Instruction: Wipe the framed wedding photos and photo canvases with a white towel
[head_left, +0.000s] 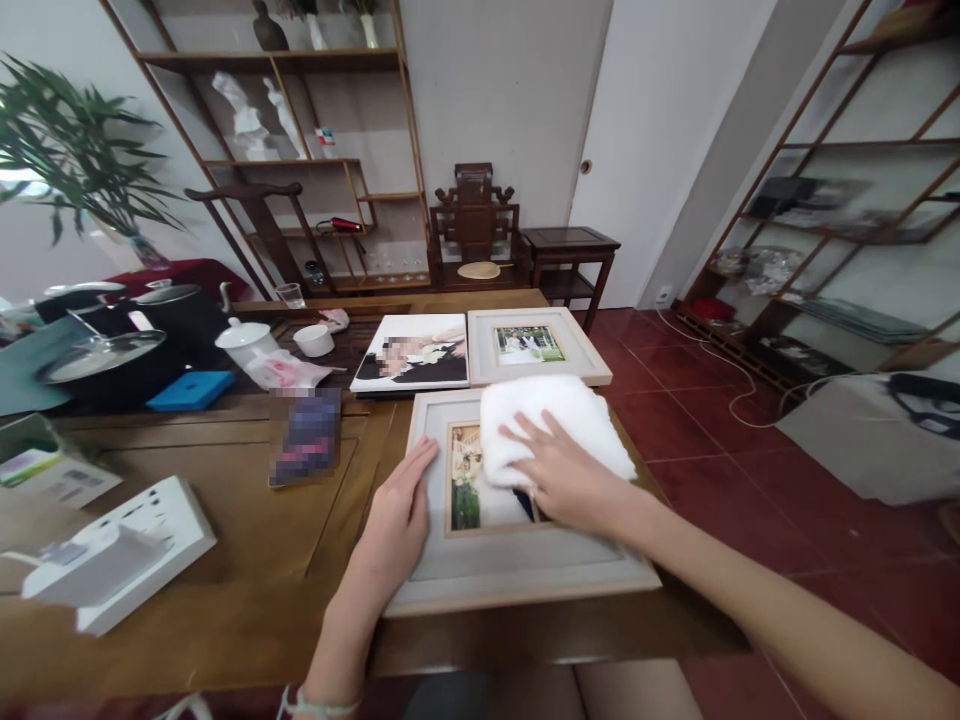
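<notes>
Cloth point(589, 420) lies at the picture frame's point(517, 565) one o'clock beneath the right hand point(562, 480), fingers spread; left hand point(397, 515), fingers flat, rests at nine; hard rubbing toward three could skid the frame off the bench point(247, 560).

i see room for a hand over the brown wooden tabletop point(259, 545) between the white rectangular power strip point(146, 550) and the bare left forearm point(349, 605). past the nearer pale-wood picture frame point(480, 568), a second pale-wood frame point(529, 345) and a rectangular photo panel point(412, 352) lie in the way.
</notes>
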